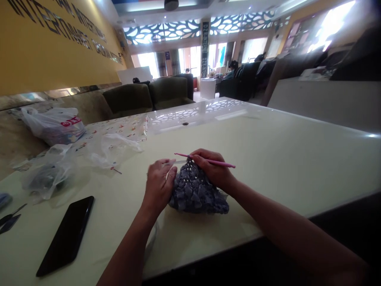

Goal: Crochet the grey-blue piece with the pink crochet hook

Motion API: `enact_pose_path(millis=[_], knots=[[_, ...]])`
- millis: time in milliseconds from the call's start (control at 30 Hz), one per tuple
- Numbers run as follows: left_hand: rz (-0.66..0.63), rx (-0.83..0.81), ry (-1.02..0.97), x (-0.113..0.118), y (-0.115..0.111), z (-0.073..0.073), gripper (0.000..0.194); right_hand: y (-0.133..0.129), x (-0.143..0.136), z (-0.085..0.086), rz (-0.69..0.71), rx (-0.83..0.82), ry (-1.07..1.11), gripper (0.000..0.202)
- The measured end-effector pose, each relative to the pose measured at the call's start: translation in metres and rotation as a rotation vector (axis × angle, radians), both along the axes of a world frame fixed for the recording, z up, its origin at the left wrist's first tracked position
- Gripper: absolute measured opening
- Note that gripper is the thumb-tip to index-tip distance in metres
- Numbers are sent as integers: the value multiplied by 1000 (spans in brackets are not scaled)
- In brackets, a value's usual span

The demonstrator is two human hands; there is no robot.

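Observation:
A dark grey-blue crocheted piece with ruffled, petal-like texture stands on the pale table between my hands. My right hand is closed round a pink crochet hook and pinches the top of the piece. The hook lies nearly level, its tip pointing left past the top stitches. On the left side, my left hand is closed on a thin, pale grey strand of yarn, which runs to the hook. Its thumb rests against the side of the crocheted piece.
A black phone lies at the front left, with scissors beyond it at the edge. Clear plastic bags and a filled white carrier bag sit farther left. Dark green chairs stand behind the table.

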State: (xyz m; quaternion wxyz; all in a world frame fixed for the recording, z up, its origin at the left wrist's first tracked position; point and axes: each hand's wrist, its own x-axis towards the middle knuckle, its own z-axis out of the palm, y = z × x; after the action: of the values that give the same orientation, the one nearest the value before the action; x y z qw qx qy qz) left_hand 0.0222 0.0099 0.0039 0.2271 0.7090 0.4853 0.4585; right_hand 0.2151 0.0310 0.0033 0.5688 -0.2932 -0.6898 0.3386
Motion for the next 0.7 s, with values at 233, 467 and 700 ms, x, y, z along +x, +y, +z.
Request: enact_pose_path(millis=[233, 467, 700], knots=[[334, 256, 369, -15, 11, -4, 34, 0, 2, 0, 57, -11, 4, 24], [414, 313, 228, -20, 7, 4, 24, 4, 7, 0, 52, -48, 10, 26], [165, 70, -331, -25, 12, 8, 11, 22, 27, 8, -130, -27, 20, 27]])
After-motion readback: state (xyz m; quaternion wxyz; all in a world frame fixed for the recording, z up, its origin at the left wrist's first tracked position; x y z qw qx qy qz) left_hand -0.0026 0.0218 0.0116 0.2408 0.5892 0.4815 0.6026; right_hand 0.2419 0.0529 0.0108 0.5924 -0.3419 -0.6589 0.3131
